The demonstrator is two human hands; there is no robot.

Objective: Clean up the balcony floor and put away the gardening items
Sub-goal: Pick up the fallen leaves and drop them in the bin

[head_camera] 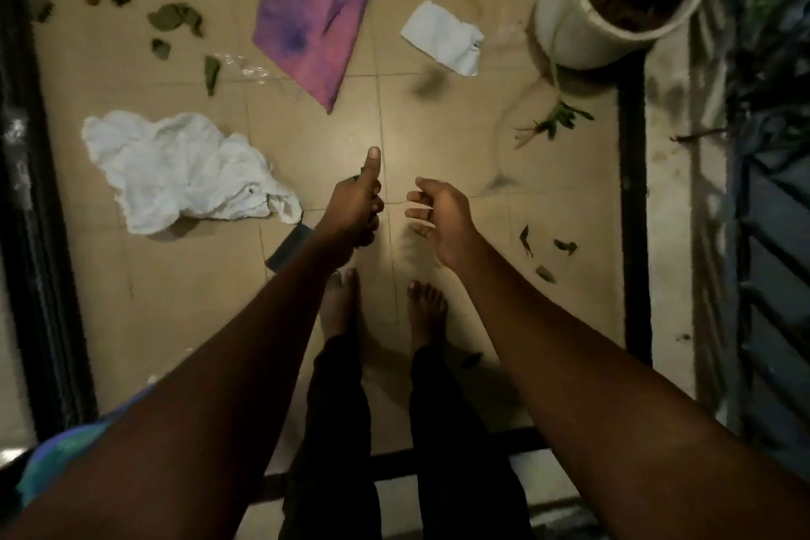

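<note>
Aloft, left hand [353, 210] curled with thumb raised, contents unclear, right hand [438, 215] loosely open, holding nothing.

- Bare feet [337, 303] — side by side, toes pointing away from the camera.
- Dark trousers [337, 430] cover the legs down to the ankles.
- Black door frame [44, 232] runs down the left edge.
- Black strip [633, 210] runs down the right side, with a pale, stained ledge [670, 254] just beyond it.
- Blue railing [771, 276] — at the far right, beside the ledge.
- Blue-green sleeve [65, 447] at the lower left.
</note>
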